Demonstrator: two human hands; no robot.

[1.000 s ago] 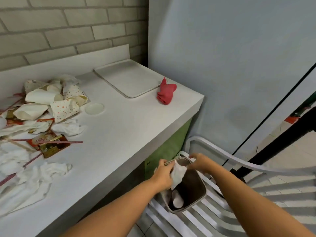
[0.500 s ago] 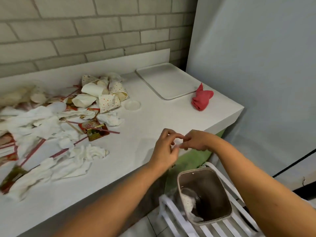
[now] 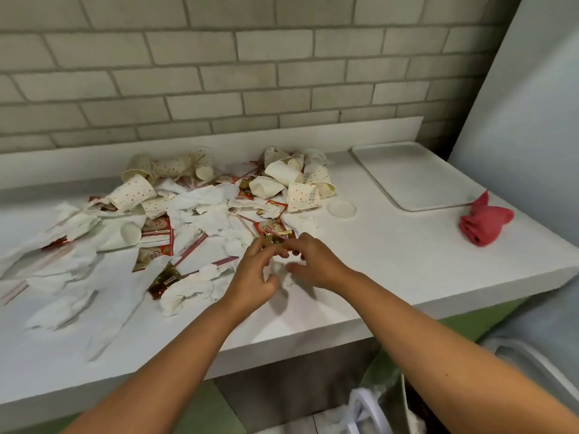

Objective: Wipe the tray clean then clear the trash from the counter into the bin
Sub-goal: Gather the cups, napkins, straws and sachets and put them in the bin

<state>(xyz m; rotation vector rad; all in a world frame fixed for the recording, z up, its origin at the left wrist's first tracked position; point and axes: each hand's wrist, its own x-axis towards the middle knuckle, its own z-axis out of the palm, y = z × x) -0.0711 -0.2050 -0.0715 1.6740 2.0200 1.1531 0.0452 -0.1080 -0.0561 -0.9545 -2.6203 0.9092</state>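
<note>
Crumpled tissues (image 3: pixel 72 220) and torn sachets (image 3: pixel 155 225) are strewn across the left of the counter (image 3: pixel 391 277), with paper cups (image 3: pixel 133 192) tipped on their sides, their open mouths showing nothing inside. Near the middle, the left hand (image 3: pixel 250 274) and right hand (image 3: pixel 319 264) are held close together, fingers curled either side of a tissue wad (image 3: pixel 282 274), presumably to gather it for the bin; whether it is actually gripped cannot be told through the blur. Further right the tray (image 3: pixel 413 180) is left bare-faced, judged wiped, the red cloth (image 3: pixel 485 225) laid beside it. The bin is not clearly seen.
</note>
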